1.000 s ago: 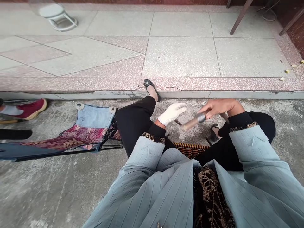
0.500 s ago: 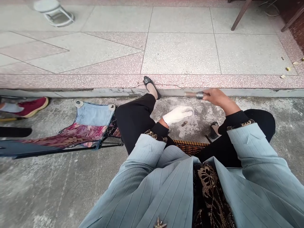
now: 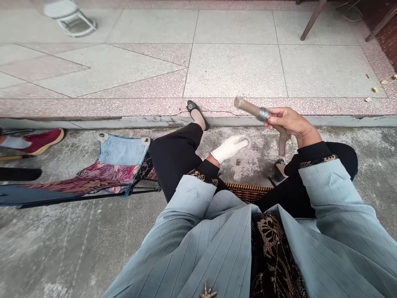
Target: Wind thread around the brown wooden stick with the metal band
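My right hand [image 3: 288, 122] is bare and closed around a wooden stick [image 3: 246, 106] with a band of silvery wire [image 3: 263, 114] wound about it. The stick is tilted, its blunt end up and to the left over the step edge. Below the fingers a pale brown piece [image 3: 283, 142] hangs down; whether it joins the stick I cannot tell. My left hand [image 3: 231, 148] wears a white glove and stays low over the concrete, fingers curled together. What the glove holds, if anything, is hidden. A small brown stub [image 3: 238, 162] shows just below it.
A woven basket edge [image 3: 248, 192] shows between my legs. To the left is a folding chair [image 3: 124, 149] with patterned cloth, and beyond it another person's red shoe [image 3: 46, 140]. A raised tiled step [image 3: 235, 70] runs ahead, with a white stool [image 3: 76, 18] on it.
My right hand has turned, and the stick's blunt end has swung upward from nearly level. The gloved left hand has shifted slightly to the left.
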A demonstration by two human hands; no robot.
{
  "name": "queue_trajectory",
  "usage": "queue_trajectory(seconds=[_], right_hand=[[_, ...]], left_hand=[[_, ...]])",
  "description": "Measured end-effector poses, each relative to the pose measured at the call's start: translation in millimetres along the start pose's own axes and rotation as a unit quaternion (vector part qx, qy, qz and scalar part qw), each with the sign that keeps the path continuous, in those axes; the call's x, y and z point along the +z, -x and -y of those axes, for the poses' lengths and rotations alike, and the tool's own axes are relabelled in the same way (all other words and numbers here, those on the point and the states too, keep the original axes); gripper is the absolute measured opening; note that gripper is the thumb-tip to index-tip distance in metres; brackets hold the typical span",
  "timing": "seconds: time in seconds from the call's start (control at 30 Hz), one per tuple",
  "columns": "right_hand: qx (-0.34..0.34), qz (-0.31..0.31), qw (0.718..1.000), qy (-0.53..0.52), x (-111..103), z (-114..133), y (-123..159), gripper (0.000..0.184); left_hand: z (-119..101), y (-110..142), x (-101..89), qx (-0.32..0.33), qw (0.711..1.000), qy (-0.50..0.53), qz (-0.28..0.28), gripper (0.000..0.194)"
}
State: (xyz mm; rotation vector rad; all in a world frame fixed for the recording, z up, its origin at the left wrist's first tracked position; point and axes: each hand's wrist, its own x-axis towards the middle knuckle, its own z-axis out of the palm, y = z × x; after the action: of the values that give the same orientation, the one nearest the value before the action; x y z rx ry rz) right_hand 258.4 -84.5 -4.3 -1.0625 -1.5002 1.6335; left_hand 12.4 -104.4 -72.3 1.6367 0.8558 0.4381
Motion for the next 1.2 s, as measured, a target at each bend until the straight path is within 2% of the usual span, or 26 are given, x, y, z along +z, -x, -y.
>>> queue_trajectory(seconds=[0.07,0.17,0.23,0.3,0.37,0.43,0.5,0.57,0.6,0.63,0.7,0.73,0.77,0.8,0.87,0.93,1.0,1.07,1.13,1.2], right_hand=[[-0.006,-0.062,0.998,-0.03,2,-5,-5,0.05],[0.004,-0.105,0.994,-0.017,4,-15,-11,0.053],[0.02,-0.131,0.99,0.045,5,-21,-14,0.053],[0.055,-0.153,0.972,0.172,7,-26,-17,0.047],[0.103,-0.144,0.921,0.348,11,-28,-18,0.041],[0.146,-0.091,0.846,0.504,18,-28,-18,0.039],[0.185,-0.018,0.782,0.595,24,-26,-18,0.038],[0.225,0.071,0.75,0.617,27,-23,-16,0.032],[0.243,0.128,0.752,0.6,26,-22,-15,0.029],[0.252,0.194,0.765,0.56,24,-20,-13,0.028],[0.23,0.311,0.816,0.428,17,-16,-8,0.031],[0.199,0.342,0.849,0.351,12,-14,-5,0.037],[0.16,0.343,0.883,0.278,9,-12,-2,0.043],[0.117,0.309,0.92,0.21,5,-9,0,0.048],[0.033,0.173,0.98,0.09,1,-5,2,0.054],[-0.028,0.022,0.999,-0.001,0,-5,0,0.055],[-0.047,-0.084,0.995,-0.033,1,-8,-5,0.056],[-0.019,-0.153,0.988,0.009,3,-15,-12,0.055],[0.029,-0.202,0.971,0.125,3,-23,-17,0.05],[0.083,-0.207,0.929,0.295,5,-29,-20,0.044]], left_hand=[[2,-1,1.7,0.002,1.0,-0.013,0.019,0.036],[4,-3,1.4,0.025,0.998,-0.049,0.035,0.035],[4,-4,0.4,0.041,0.995,-0.08,0.05,0.034],[4,-3,-0.2,0.051,0.99,-0.116,0.061,0.034],[4,-3,0.4,0.056,0.986,-0.144,0.064,0.034],[4,-3,1.5,0.057,0.984,-0.157,0.065,0.032],[5,-2,1.4,0.056,0.983,-0.16,0.067,0.029],[6,-2,-1.2,0.055,0.983,-0.163,0.064,0.026],[6,-2,-3.6,0.054,0.983,-0.164,0.061,0.025],[7,-1,-6.5,0.054,0.983,-0.167,0.058,0.025],[7,0,-12.2,0.052,0.984,-0.163,0.047,0.026],[7,0,-14.4,0.048,0.987,-0.151,0.037,0.027],[7,1,-15.6,0.044,0.99,-0.131,0.019,0.029],[6,1,-15.8,0.039,0.994,-0.105,-0.003,0.031],[5,1,-13.1,0.028,0.998,-0.05,-0.039,0.035],[4,0,-7.5,0.019,0.999,-0.021,-0.038,0.036],[2,0,-1.6,0.011,1.0,-0.021,0.001,0.034],[0,-1,2.6,0.01,0.998,-0.039,0.043,0.032],[-3,-1,3.4,0.019,0.995,-0.073,0.066,0.03],[-4,0,0.7,0.031,0.992,-0.107,0.064,0.028]])
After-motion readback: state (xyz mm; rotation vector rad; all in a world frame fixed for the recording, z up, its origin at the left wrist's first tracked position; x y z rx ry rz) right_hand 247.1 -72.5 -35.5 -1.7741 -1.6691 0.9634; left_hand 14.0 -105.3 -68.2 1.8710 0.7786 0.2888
